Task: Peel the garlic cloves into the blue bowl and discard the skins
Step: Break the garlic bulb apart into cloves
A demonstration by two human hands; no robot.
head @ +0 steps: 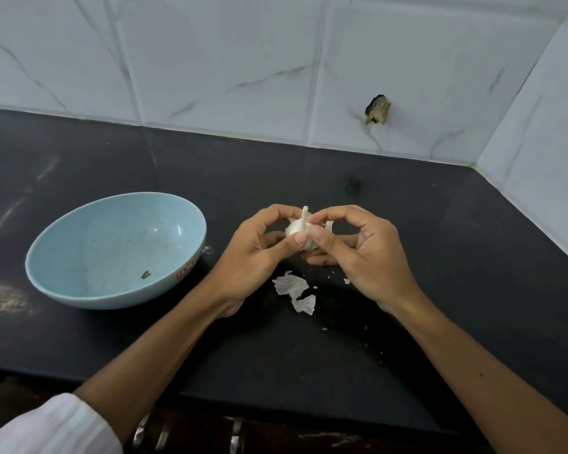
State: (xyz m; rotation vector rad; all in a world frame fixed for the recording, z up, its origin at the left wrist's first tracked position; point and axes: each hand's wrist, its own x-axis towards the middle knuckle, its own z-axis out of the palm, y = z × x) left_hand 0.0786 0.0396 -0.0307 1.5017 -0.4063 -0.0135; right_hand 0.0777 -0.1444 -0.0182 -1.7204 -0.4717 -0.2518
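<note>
Dark counter (309, 165) under pale tiles; left hand (259, 253) and right hand (358, 253) both pinch the garlic bulb (295, 228) above loose skins (294, 290); outer papering seems underway; next, prise cloves free toward the blue bowl (79, 290)
</note>
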